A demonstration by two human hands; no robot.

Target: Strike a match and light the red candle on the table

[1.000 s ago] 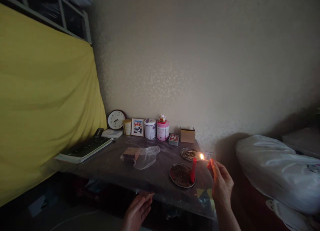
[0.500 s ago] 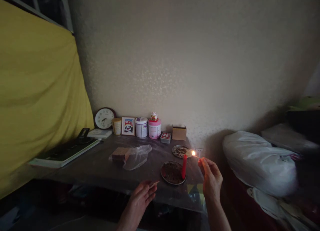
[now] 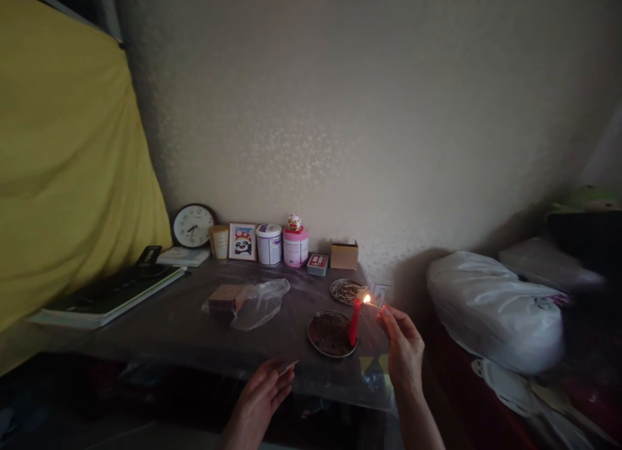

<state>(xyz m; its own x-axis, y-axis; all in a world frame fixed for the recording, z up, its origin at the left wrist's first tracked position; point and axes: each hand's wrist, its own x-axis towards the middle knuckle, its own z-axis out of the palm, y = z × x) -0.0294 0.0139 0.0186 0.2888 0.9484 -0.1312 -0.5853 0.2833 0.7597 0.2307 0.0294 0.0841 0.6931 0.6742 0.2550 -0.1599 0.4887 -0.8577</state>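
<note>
Between the thumb and fingers of my right hand (image 3: 404,346) is a lit match (image 3: 374,304), its flame just right of the top of a red candle (image 3: 355,321). The candle stands, leaning slightly, at the right side of a round metal plate (image 3: 315,346) with a dark surface. No flame shows on the wick. Low at the table's front edge, my left hand (image 3: 262,395) is closed on a small, flat matchbox (image 3: 288,368), mostly hidden by the fingers. Behind the candle, a second metal plate (image 3: 335,297) holds several matchsticks.
A stack of small brown boxes (image 3: 226,298) lies partly in a clear plastic bag (image 3: 262,302) on the table (image 3: 194,327). Along the wall stand a clock (image 3: 194,225), a panda picture (image 3: 242,242), two tins and an open carton (image 3: 344,255). White bags (image 3: 490,314) lie at right.
My right hand has brought the burning match left, close to the candle's top. The left hand stays low with the matchbox. The view has shifted slightly.
</note>
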